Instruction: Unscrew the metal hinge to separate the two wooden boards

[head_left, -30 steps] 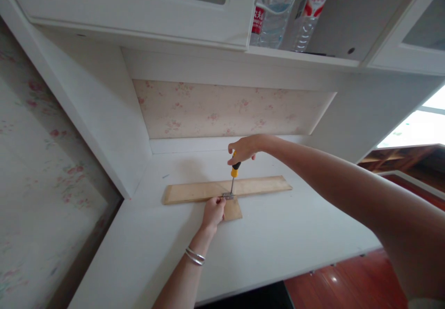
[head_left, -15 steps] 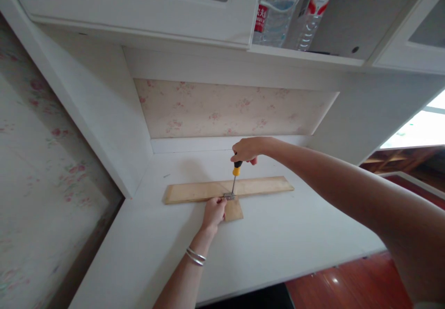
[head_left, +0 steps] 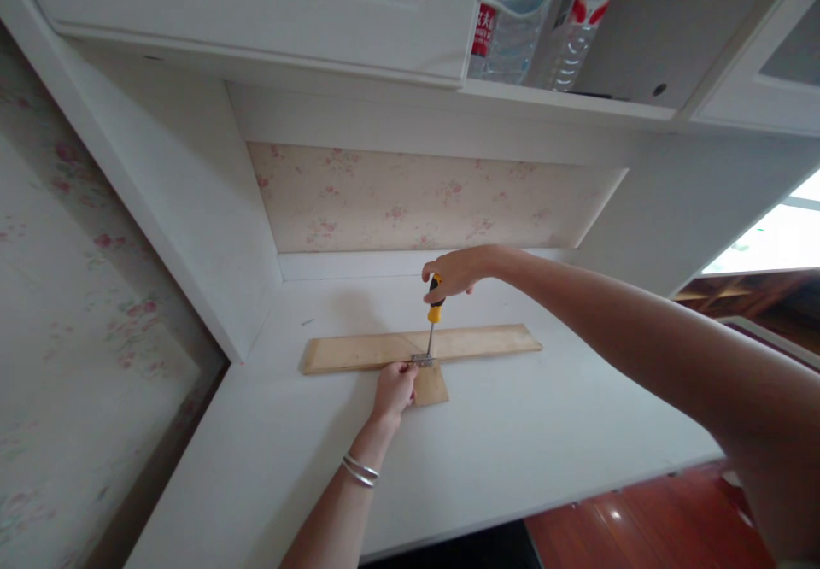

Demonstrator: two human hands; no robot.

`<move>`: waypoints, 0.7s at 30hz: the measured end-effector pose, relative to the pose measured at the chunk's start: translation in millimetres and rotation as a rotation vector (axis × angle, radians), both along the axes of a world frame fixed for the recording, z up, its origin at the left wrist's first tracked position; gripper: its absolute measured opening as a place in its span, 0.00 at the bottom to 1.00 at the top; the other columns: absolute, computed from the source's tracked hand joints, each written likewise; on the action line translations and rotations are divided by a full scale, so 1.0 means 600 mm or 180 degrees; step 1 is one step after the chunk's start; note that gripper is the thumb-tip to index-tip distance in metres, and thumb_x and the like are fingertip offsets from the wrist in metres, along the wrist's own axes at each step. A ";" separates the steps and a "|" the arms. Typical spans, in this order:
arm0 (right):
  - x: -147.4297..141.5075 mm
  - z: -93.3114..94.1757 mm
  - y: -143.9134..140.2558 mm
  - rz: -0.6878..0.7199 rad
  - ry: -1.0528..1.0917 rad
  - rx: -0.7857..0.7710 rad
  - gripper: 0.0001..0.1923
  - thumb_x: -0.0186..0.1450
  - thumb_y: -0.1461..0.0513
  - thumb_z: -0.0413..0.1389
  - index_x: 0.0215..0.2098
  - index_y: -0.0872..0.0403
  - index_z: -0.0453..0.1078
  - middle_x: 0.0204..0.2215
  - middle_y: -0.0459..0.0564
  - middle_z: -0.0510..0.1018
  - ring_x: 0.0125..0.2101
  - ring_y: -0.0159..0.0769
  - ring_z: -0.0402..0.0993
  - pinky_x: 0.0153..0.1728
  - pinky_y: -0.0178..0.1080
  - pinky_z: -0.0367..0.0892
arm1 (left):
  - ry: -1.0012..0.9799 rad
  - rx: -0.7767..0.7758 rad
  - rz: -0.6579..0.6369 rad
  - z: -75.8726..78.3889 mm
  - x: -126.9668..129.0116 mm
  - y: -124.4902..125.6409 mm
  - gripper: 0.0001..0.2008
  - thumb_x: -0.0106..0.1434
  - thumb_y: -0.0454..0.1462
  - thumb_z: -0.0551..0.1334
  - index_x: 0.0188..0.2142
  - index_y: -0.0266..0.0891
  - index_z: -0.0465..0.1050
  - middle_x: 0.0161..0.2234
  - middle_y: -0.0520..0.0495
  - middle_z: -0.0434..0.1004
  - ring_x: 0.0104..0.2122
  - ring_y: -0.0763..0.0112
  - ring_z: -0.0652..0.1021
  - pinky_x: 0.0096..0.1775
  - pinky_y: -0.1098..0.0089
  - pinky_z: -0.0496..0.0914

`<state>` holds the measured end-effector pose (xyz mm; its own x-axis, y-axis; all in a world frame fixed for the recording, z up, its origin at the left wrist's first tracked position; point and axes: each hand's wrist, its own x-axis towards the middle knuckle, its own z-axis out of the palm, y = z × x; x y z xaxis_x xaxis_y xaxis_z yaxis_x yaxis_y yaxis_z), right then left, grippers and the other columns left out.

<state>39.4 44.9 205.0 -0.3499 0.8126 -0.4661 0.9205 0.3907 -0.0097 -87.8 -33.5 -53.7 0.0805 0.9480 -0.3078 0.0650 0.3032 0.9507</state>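
Note:
A long wooden board (head_left: 359, 352) lies across the white desk top, and a short wooden piece (head_left: 431, 387) meets its front edge. Over the joint sits a small metal hinge (head_left: 421, 360). My left hand (head_left: 393, 390) pinches the left end of the hinge, its fingertips against the wood. Above, my right hand (head_left: 456, 273) is closed round the black and yellow handle of a screwdriver (head_left: 435, 313). The screwdriver stands nearly upright with its tip at the hinge. Any screw under the tip is too small to make out.
Overhead, an open cabinet shelf (head_left: 615, 106) holds plastic bottles (head_left: 584, 18). A white side panel (head_left: 185, 184) rises at the left, with flowered wallpaper (head_left: 410, 202) behind. A small thin metal piece (head_left: 308, 322) lies on the desk top (head_left: 512, 458) behind the board.
My right hand has shifted its fingers on the screwdriver handle, baring more of it, and the wrist has risen slightly. My left hand, the hinge and the boards stay put.

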 end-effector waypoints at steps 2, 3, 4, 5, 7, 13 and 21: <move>0.000 -0.001 0.001 -0.0219 -0.0187 0.0024 0.31 0.62 0.43 0.46 0.49 0.59 0.66 0.34 0.58 0.76 0.24 0.37 0.73 0.25 0.38 0.65 | 0.0008 0.0009 0.0007 0.000 0.000 0.000 0.11 0.57 0.41 0.58 0.23 0.37 0.64 0.13 0.58 0.57 0.12 0.80 0.62 0.14 0.78 0.51; 0.000 -0.001 0.001 -0.0266 -0.0258 -0.0005 0.30 0.63 0.44 0.45 0.47 0.60 0.67 0.31 0.57 0.76 0.23 0.36 0.73 0.25 0.39 0.65 | 0.0009 0.0009 0.0011 0.000 0.000 0.000 0.11 0.57 0.41 0.58 0.23 0.36 0.65 0.13 0.58 0.58 0.12 0.80 0.62 0.14 0.78 0.51; 0.000 -0.001 0.001 -0.0246 -0.0262 -0.0069 0.28 0.64 0.46 0.46 0.47 0.60 0.68 0.30 0.56 0.76 0.23 0.36 0.73 0.25 0.38 0.66 | 0.0007 0.0006 0.0017 0.000 0.000 -0.001 0.11 0.57 0.41 0.58 0.23 0.36 0.66 0.13 0.57 0.58 0.12 0.80 0.62 0.14 0.78 0.51; 0.000 0.001 0.001 -0.0178 -0.0196 -0.0136 0.25 0.62 0.49 0.50 0.48 0.60 0.67 0.30 0.55 0.76 0.24 0.36 0.73 0.26 0.37 0.66 | -0.0001 0.0003 0.0018 0.000 0.000 -0.001 0.11 0.58 0.41 0.58 0.24 0.36 0.67 0.13 0.57 0.59 0.12 0.80 0.62 0.14 0.78 0.51; 0.001 0.006 0.000 -0.0055 0.0040 -0.0254 0.30 0.56 0.53 0.59 0.54 0.56 0.62 0.36 0.54 0.76 0.28 0.35 0.74 0.26 0.35 0.66 | -0.0034 -0.0015 0.0020 0.000 0.000 -0.001 0.11 0.57 0.41 0.58 0.25 0.36 0.68 0.13 0.57 0.59 0.12 0.80 0.62 0.15 0.78 0.52; -0.003 0.011 0.001 -0.0456 -0.0202 -0.0127 0.31 0.62 0.43 0.47 0.48 0.60 0.67 0.33 0.58 0.76 0.24 0.37 0.73 0.26 0.39 0.66 | -0.0010 -0.0013 0.0019 -0.002 0.000 0.001 0.10 0.58 0.40 0.57 0.26 0.35 0.68 0.13 0.57 0.58 0.12 0.80 0.62 0.14 0.78 0.52; -0.006 0.014 -0.003 -0.0345 0.0082 -0.0275 0.36 0.56 0.47 0.57 0.57 0.55 0.58 0.41 0.57 0.74 0.29 0.37 0.74 0.25 0.37 0.67 | -0.0059 -0.0051 0.0032 0.001 -0.001 -0.001 0.09 0.58 0.40 0.57 0.26 0.35 0.67 0.15 0.57 0.58 0.13 0.80 0.63 0.14 0.78 0.52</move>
<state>35.5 42.8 213.5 -0.2748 0.8035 -0.5281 0.9563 0.2856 -0.0630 -88.1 -34.0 -53.4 0.0769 0.9438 -0.3214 0.0443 0.3188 0.9468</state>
